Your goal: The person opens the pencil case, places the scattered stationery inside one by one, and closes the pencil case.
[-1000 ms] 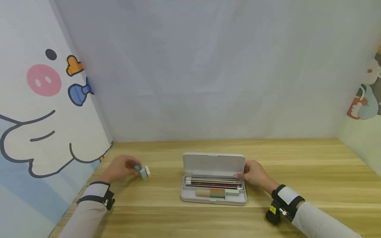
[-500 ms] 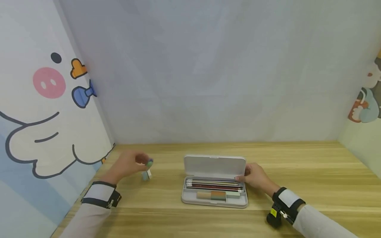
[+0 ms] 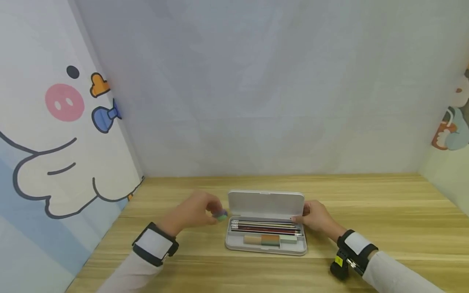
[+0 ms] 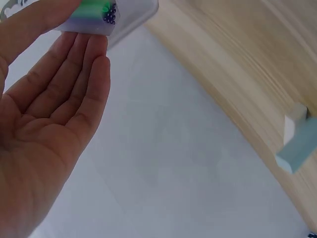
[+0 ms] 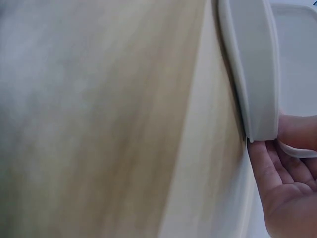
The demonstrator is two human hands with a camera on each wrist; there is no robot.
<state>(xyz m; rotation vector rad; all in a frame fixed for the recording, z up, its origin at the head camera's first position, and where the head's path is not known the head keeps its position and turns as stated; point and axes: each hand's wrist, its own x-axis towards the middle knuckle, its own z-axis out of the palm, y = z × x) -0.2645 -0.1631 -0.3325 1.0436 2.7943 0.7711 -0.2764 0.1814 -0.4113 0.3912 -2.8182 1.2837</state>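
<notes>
An opened white pencil case (image 3: pixel 230 245) stands on the table with its lid (image 3: pixel 265 204) raised. Several pencils (image 3: pixel 264 228) lie in its rear compartment; beige (image 3: pixel 253 239), orange-and-green (image 3: pixel 270 240) and pale (image 3: pixel 288 239) blocks, apparently erasers, lie in front. My left hand (image 3: pixel 193 209) pinches a small green-and-purple eraser (image 3: pixel 222 215), held just left of the case. Dark dots mark one end of that eraser in the left wrist view. At the case's right end, my right hand (image 3: pixel 318 217) grips the lid's edge, thumb inside and fingers behind.
In the left wrist view, a light-blue block (image 4: pixel 298 148) and a white block (image 4: pixel 294 122) lie on the wooden table (image 4: pixel 237 84). A pale backdrop (image 3: pixel 271 101) rises behind the table, and a cartoon-printed sheet (image 3: pixel 33 122) borders its left side.
My left hand has lifted the green-and-purple eraser from beside the light-blue and white blocks and carried it right to the case. My right hand has stayed on the lid.
</notes>
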